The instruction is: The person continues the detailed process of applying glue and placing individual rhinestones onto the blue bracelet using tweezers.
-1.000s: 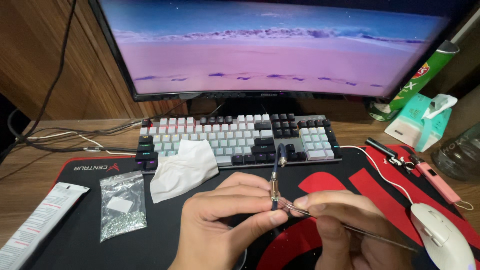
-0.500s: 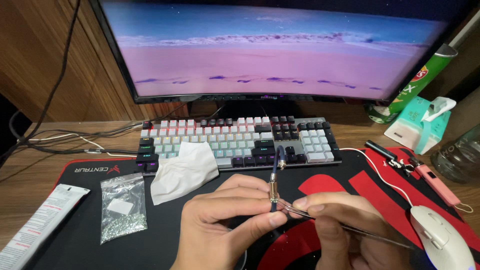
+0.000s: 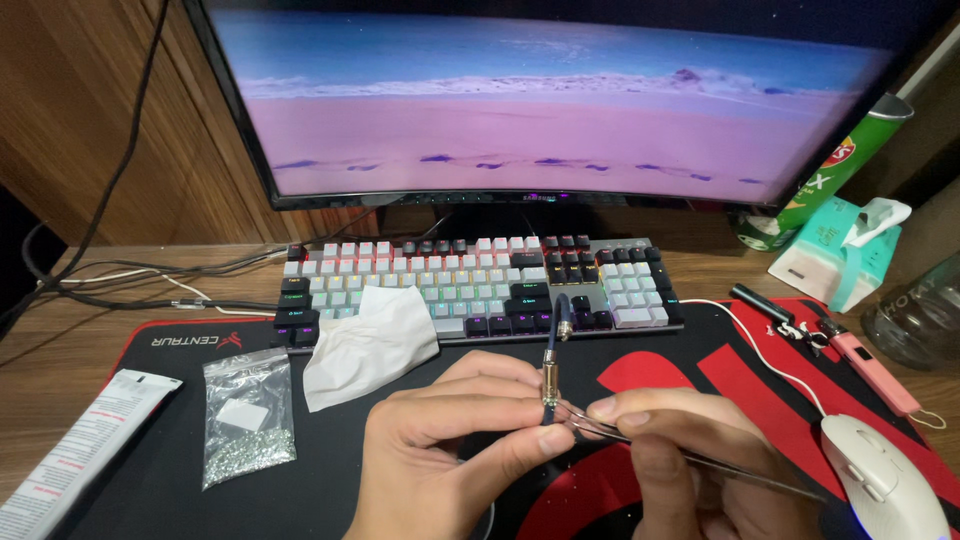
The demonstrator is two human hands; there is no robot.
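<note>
Over the black and red desk mat, the left hand pinches a small brass-tipped plug upright, long axis toward the keyboard, while the right hand grips tweezers, tips touching its base from the right.

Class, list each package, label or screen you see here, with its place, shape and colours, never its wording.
Monitor: behind keyboard, wide, pink and blue beach scene.
Clear bag: on the mat, left, silvery bits.
White tube: far left, long, flat.
Tissue pack: right, teal and white.
Green can: right, leaning.
</note>
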